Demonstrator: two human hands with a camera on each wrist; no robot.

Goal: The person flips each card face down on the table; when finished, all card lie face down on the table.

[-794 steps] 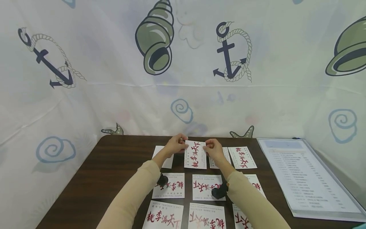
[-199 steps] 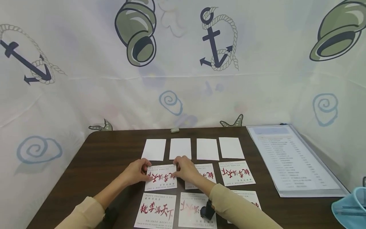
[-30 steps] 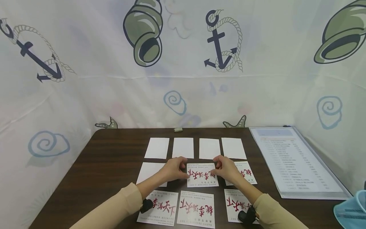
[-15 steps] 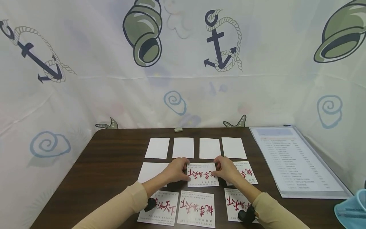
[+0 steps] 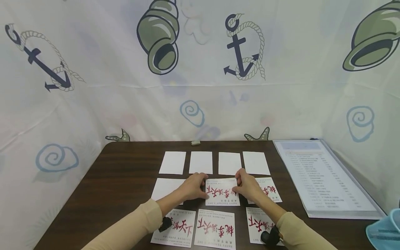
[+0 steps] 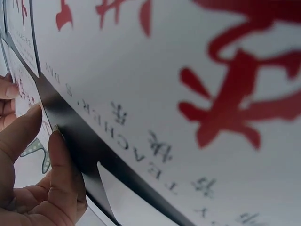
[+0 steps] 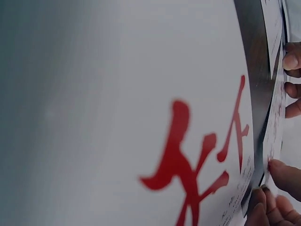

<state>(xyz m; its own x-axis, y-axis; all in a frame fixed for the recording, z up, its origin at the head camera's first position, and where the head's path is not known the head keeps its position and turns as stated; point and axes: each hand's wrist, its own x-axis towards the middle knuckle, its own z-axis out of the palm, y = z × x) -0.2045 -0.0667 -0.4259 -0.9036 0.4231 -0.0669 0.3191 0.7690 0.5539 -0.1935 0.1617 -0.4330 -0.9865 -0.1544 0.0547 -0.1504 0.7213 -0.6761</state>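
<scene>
In the head view, a white card with red calligraphy [image 5: 222,192] lies in the middle row on the dark table, with a hand at each side. My left hand [image 5: 195,187] pinches its left edge between thumb and fingers. My right hand [image 5: 248,185] pinches its right edge near the upper corner. In the left wrist view, the left thumb [image 6: 28,125] rests on the card's face, with a finger at its edge. The right wrist view shows the right thumb [image 7: 284,176] on the card, fingers below its edge.
Several blank-side-up cards [image 5: 201,163] form the back row; another blank card [image 5: 167,187] lies left of my left hand. A printed card [image 5: 268,189] is partly behind my right hand. More printed cards [image 5: 214,229] line the front. A text board [image 5: 328,180] and blue container [image 5: 385,229] stand right.
Over the last second both hands stay almost still on the card. Since 6.6 s ago they moved right from the middle row's left card, which now shows blank. The back row turned blank earlier.
</scene>
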